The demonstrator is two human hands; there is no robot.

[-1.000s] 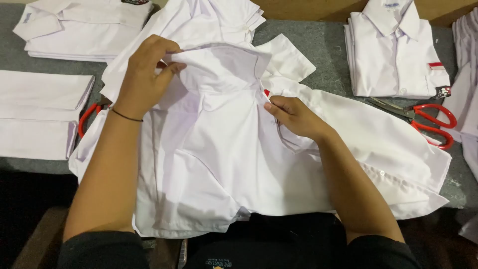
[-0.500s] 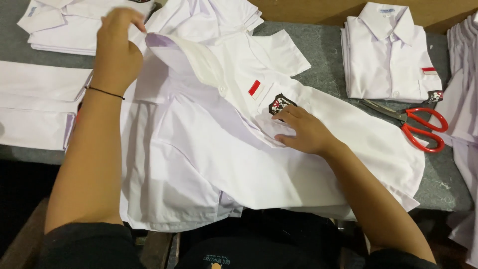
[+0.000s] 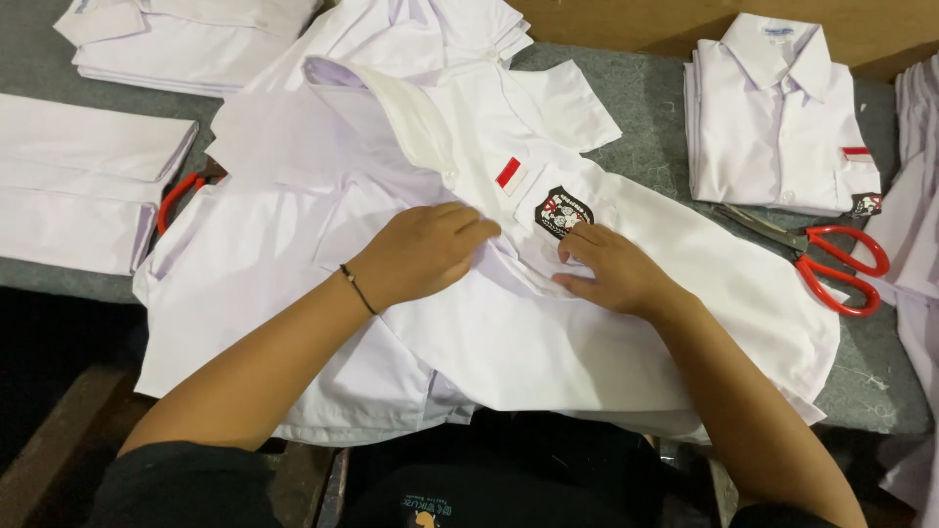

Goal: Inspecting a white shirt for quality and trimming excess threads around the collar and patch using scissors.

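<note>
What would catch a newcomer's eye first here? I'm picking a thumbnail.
The white shirt spread across the middle of the grey table, with the left hand and right hand pressed flat on it beside its dark chest badge. Next, the red-handled scissors at the right, below a folded shirt.

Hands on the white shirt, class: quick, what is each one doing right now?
Left hand: open, palm flat, pressing on the white shirt; holds nothing.
Right hand: open, fingers spread flat on the shirt beside the dark badge; holds nothing.

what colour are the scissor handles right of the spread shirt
Red, on the scissors in the head view, lying on the grey table.
</note>
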